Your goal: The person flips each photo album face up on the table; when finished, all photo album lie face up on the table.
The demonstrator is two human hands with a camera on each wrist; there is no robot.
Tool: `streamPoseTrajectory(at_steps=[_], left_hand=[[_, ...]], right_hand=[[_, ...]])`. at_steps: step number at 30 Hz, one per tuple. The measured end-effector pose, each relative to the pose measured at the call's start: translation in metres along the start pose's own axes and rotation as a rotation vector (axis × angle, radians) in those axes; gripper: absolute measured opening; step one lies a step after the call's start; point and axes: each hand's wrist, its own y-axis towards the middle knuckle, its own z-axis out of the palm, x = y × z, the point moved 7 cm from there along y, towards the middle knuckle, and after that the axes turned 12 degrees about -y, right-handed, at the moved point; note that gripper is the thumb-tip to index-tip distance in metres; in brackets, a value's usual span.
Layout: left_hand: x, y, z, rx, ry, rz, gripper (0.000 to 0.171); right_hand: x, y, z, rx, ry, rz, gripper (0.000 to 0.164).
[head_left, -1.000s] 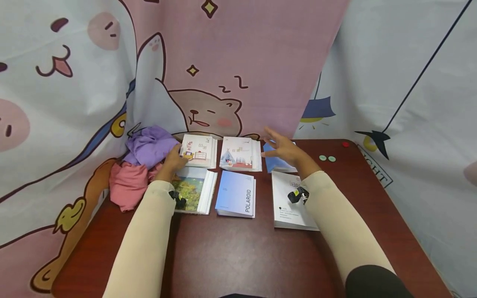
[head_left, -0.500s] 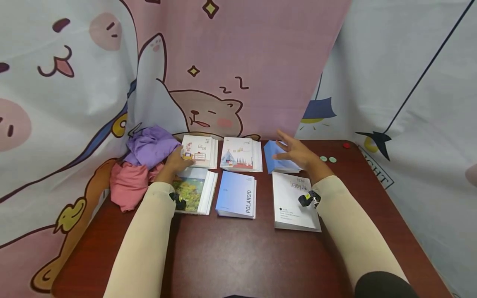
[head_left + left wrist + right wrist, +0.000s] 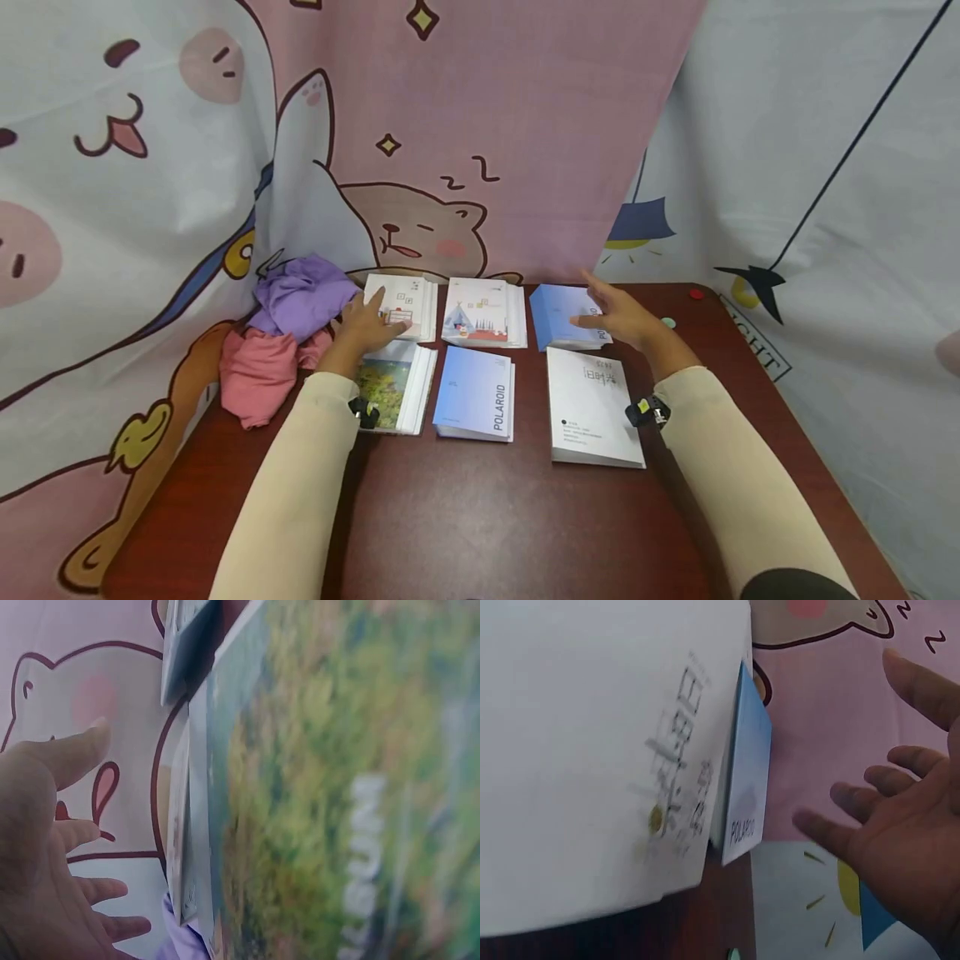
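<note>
In the head view my left hand (image 3: 363,328), fingers spread, is over the back-left white illustrated album (image 3: 408,287) and the landscape-cover album (image 3: 386,387). In the left wrist view that hand is apart from the albums and holds nothing. My right hand (image 3: 628,320) is at the right side of the back-right blue album (image 3: 558,312), thumb and fingers apart; the right wrist view shows a gap between them. Another white illustrated album (image 3: 480,308) lies at the back middle. In front are a blue album marked POLAROID (image 3: 468,392) and a larger white album (image 3: 588,408).
Purple cloth (image 3: 303,292) and pink cloth (image 3: 258,371) are bunched at the table's left. A red disc (image 3: 697,294) and a pale green disc (image 3: 668,322) lie at the back right. A printed curtain (image 3: 540,150) hangs directly behind the brown table (image 3: 540,517).
My right hand has moved right and slightly nearer, uncovering more of the blue album and the white one. My left hand has shifted a little to the right. The albums stay in place.
</note>
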Motion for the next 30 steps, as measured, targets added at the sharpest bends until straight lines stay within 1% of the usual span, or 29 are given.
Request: streamPoseTrajectory(at_steps=[2, 4, 8, 11, 14, 17, 18, 21, 23, 24, 25, 30], left_hand=[[-0.004, -0.005, 0.003, 0.011, 0.028, -0.012, 0.101], [-0.006, -0.009, 0.006, 0.018, 0.062, -0.016, 0.1], [-0.008, -0.018, 0.015, 0.013, 0.125, -0.02, 0.1], [-0.006, -0.024, 0.022, 0.016, 0.125, -0.03, 0.1], [-0.001, -0.028, 0.026, 0.02, 0.099, -0.045, 0.1], [0.005, -0.031, 0.03, 0.031, 0.086, -0.057, 0.106], [0.009, -0.029, 0.033, 0.03, 0.087, -0.06, 0.11], [0.012, -0.037, 0.035, 0.039, 0.077, -0.073, 0.119], [0.013, -0.043, 0.034, 0.037, 0.068, -0.077, 0.12], [0.014, -0.046, 0.034, 0.031, 0.056, -0.077, 0.12], [0.012, -0.052, 0.032, 0.032, 0.053, -0.075, 0.118], [0.012, -0.063, 0.032, 0.02, 0.066, -0.066, 0.111]], right_hand=[[-0.006, -0.004, -0.002, -0.016, -0.065, 0.03, 0.104], [-0.012, -0.009, -0.003, -0.03, -0.132, 0.079, 0.101], [-0.029, -0.021, -0.003, -0.021, -0.242, 0.184, 0.1], [-0.041, -0.029, -0.003, -0.003, -0.293, 0.221, 0.102], [-0.049, -0.037, -0.002, -0.002, -0.316, 0.237, 0.104], [-0.06, -0.045, -0.003, 0.002, -0.359, 0.27, 0.105], [-0.063, -0.047, -0.003, 0.004, -0.371, 0.286, 0.104], [-0.075, -0.054, -0.003, 0.025, -0.404, 0.339, 0.103], [-0.081, -0.056, -0.003, 0.032, -0.404, 0.364, 0.102], [-0.083, -0.057, -0.004, 0.034, -0.407, 0.374, 0.103], [-0.087, -0.058, -0.004, 0.038, -0.41, 0.383, 0.105], [-0.098, -0.065, -0.004, 0.062, -0.412, 0.416, 0.102]])
